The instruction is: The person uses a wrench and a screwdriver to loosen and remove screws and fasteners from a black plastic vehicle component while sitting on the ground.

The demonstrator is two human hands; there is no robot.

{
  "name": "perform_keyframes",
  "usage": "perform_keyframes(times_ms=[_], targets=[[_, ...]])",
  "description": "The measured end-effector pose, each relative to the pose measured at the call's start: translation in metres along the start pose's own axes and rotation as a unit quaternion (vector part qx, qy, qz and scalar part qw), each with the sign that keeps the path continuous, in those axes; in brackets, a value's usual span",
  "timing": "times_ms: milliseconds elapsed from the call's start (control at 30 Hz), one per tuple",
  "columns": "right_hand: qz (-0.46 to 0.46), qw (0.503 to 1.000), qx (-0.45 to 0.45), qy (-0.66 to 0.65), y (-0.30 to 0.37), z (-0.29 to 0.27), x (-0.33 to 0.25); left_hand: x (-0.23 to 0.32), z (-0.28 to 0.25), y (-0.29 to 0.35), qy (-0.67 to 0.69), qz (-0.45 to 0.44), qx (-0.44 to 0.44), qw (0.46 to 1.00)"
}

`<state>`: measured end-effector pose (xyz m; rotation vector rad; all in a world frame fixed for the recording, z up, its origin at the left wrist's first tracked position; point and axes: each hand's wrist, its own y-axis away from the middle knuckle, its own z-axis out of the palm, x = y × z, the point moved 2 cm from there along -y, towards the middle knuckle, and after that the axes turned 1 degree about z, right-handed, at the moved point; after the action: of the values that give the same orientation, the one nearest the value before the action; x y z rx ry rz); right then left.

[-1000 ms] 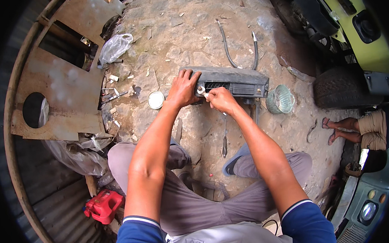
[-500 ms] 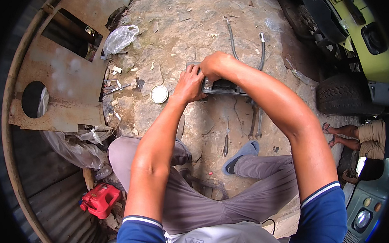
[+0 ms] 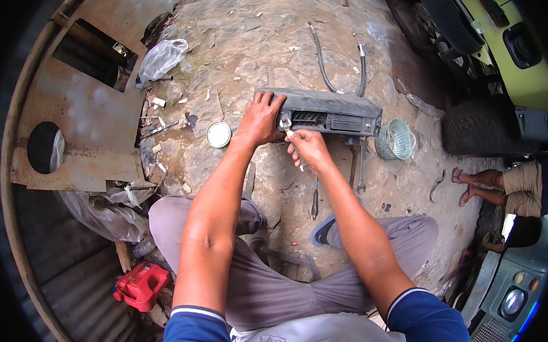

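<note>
A long black vented unit [image 3: 335, 104], like a car's air-conditioning housing, rests on the stony ground in front of me. My left hand [image 3: 261, 121] grips its left end, fingers over the top edge. Below that corner, my right hand [image 3: 310, 150] pinches a slim pale tool [image 3: 289, 134]; its head meets a small metal fitting at the housing's front left, and its kind is unclear. Left of my left wrist stands a round can [image 3: 218, 135] with a whitish top. Two black hoses [image 3: 320, 62] extend beyond the unit's far side.
A screwdriver [image 3: 315, 201] and wrenches [image 3: 362, 167] lie between the unit and my legs. Right of it stands a green mesh basket [image 3: 396, 140]. Rusty sheet metal [image 3: 92, 127] and a red jerrycan [image 3: 142, 285] are at left. Vehicles and another person's legs [image 3: 483, 179] are at right.
My right hand has come from over the unit's top to its front side, with the pale tool now showing. The drawn-back arm uncovers the unit's right part and the basket.
</note>
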<state>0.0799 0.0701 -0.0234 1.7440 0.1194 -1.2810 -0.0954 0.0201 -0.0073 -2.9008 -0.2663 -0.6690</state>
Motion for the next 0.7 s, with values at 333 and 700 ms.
perform_keyframes(times_ms=[333, 700], targets=[[0.019, 0.998, 0.055, 0.023, -0.006, 0.010, 0.001, 0.002, -0.002, -0.002, 0.011, -0.017, -0.029, 0.999], [0.007, 0.793, -0.170, 0.585, -0.048, -0.030, -0.132, -0.005, 0.000, 0.001, 0.002, -0.018, -0.034, 0.999]])
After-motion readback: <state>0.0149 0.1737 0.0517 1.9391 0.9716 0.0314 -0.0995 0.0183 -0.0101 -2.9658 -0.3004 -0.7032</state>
